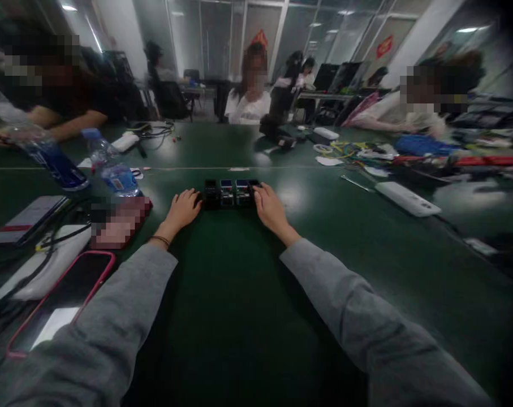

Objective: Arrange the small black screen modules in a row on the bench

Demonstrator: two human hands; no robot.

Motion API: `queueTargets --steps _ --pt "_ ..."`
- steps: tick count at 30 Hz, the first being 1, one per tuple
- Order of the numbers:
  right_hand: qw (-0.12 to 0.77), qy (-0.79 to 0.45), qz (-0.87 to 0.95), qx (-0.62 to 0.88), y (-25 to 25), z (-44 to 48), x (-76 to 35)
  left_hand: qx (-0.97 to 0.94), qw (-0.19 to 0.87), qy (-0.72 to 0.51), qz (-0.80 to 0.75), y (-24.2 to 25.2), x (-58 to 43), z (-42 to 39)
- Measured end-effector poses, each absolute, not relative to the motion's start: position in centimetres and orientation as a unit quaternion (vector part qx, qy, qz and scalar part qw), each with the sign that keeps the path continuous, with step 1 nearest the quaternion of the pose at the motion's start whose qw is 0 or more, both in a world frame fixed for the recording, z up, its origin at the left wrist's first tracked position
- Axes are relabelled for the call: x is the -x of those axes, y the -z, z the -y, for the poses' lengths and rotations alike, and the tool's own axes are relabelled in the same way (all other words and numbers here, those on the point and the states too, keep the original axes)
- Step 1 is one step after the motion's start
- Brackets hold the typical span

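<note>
A small black block of electronic modules with blue tops lies on the green table ahead of me. My left hand rests palm down with its curled fingers against the block's left end. My right hand lies palm down with its fingertips pressed on the block's right end. Both arms wear grey sleeves, and a thin band circles the left wrist.
Left of me lie a phone in a pink case, white devices with cables, a notebook and two water bottles. A white power strip and scattered wires lie at right. Several people sit around the table.
</note>
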State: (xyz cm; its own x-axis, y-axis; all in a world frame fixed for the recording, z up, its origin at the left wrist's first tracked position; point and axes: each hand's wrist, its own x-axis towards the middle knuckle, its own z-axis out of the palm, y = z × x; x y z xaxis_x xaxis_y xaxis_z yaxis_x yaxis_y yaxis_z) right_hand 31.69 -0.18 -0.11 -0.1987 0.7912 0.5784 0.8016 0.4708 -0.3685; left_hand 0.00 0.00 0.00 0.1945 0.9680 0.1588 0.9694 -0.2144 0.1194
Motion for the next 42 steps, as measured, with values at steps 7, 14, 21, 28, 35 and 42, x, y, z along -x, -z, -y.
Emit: queueTargets --steps 7,14,21,28,35,42 --pt "0.412 0.014 0.742 0.528 -0.4 0.5 -32.2 0.77 0.001 0.117 0.627 -0.1 -0.2 0.2" --pt "0.299 0.032 0.829 0.472 -1.1 1.5 -31.6 0.771 -0.001 0.122 0.625 0.2 0.0 0.0" --pt "0.272 0.052 0.841 0.465 -1.3 1.6 -31.5 0.774 0.001 0.125 0.621 0.6 0.3 -0.3" --pt "0.269 0.08 0.847 0.451 -1.3 1.6 -31.6 0.774 0.005 0.122 0.621 0.7 0.4 -0.5" --pt "0.286 0.08 0.845 0.444 -1.1 1.4 -31.7 0.774 -0.001 0.116 0.622 0.2 0.2 -0.1" --pt "0.301 0.044 0.845 0.439 -1.3 1.6 -31.7 0.775 -0.006 0.122 0.621 0.2 0.2 -0.1"
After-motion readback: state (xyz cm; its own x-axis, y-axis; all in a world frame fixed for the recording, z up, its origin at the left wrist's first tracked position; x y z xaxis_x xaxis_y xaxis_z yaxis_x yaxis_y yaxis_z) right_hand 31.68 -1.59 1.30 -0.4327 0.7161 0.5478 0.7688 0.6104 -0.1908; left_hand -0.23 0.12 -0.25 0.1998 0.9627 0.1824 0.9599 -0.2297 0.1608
